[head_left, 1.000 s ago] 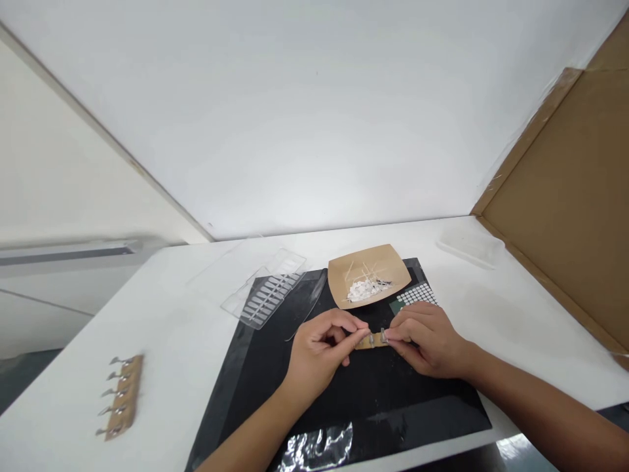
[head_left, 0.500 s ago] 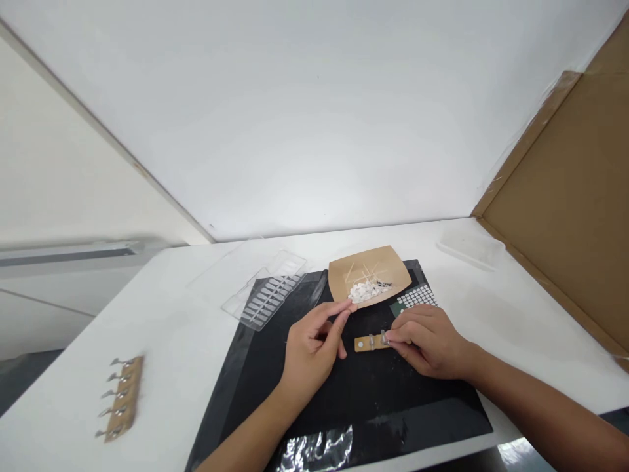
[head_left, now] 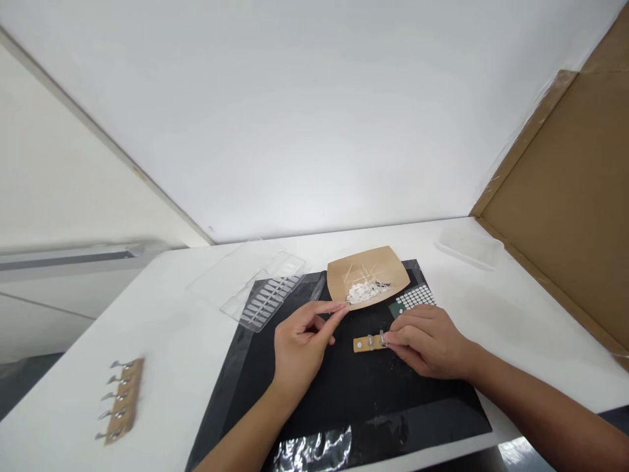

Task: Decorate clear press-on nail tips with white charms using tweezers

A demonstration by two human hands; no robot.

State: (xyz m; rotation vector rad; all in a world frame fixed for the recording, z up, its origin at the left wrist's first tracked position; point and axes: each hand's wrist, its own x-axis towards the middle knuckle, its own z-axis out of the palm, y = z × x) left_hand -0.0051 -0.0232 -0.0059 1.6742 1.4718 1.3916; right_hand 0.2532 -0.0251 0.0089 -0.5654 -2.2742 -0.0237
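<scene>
My left hand (head_left: 301, 339) is closed in a pinch just in front of the brown paper tray (head_left: 339, 278). Whatever is between its fingertips is too small to make out. On the black mat (head_left: 354, 393) lies a short brown strip (head_left: 364, 345) with a white dot at its left end and small clear pieces standing on it. My right hand (head_left: 426, 342) pinches the small clear piece (head_left: 382, 337) nearest to it and covers the strip's right end. Beside that hand is a sheet of white round stickers (head_left: 417, 296), partly hidden by the knuckles.
White scraps (head_left: 363, 290) and thin sticks lie in the paper tray. Clear plastic cases (head_left: 268, 295) with nail-shaped tips overlap the mat's back left. Another brown strip (head_left: 125, 401) with metallic pieces lies at left. A translucent tray (head_left: 469, 248) sits back right, near a cardboard wall (head_left: 565, 196).
My left hand has shifted a little to the left, still pinched. My right hand stays at the strip with hardly any movement.
</scene>
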